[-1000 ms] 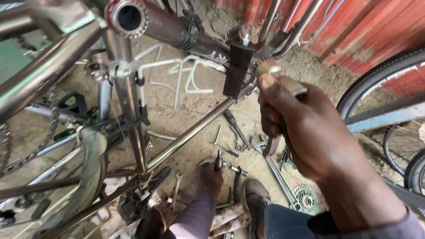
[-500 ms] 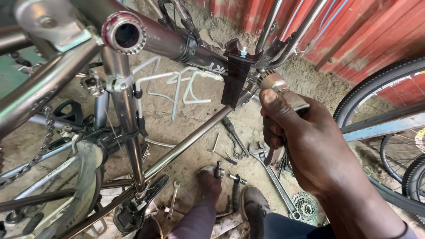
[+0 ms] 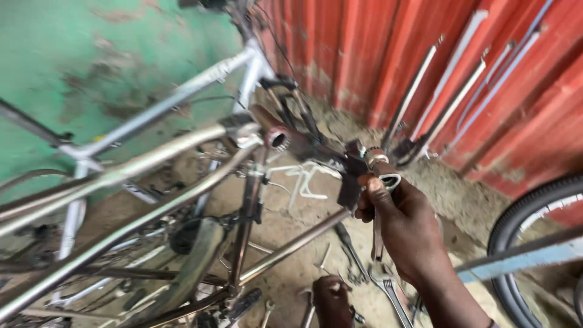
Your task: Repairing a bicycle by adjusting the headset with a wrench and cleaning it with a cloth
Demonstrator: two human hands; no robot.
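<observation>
Fingers (image 3: pixel 371 193) of the right hand (image 3: pixel 404 228) are curled tight around a metal wrench (image 3: pixel 379 243), its ring end pressed to the bolt (image 3: pixel 375 159) on the dark bicycle frame (image 3: pixel 303 143) while the shaft hangs down toward the dirt floor (image 3: pixel 291 225). The left hand is out of sight. Beyond stand a silver bicycle frame (image 3: pixel 182 94), a green wall (image 3: pixel 91 54) and red corrugated sheeting (image 3: pixel 376 48).

A silver spanner (image 3: pixel 378 240) hung upright just right of the frame's centre, its ring end up near the bolt (image 3: pixel 375 159) on the dark bike frame (image 3: pixel 255 200), its open end pointing down. The bolt, at centre frame, looked shiny, though blur hid its detail.
</observation>
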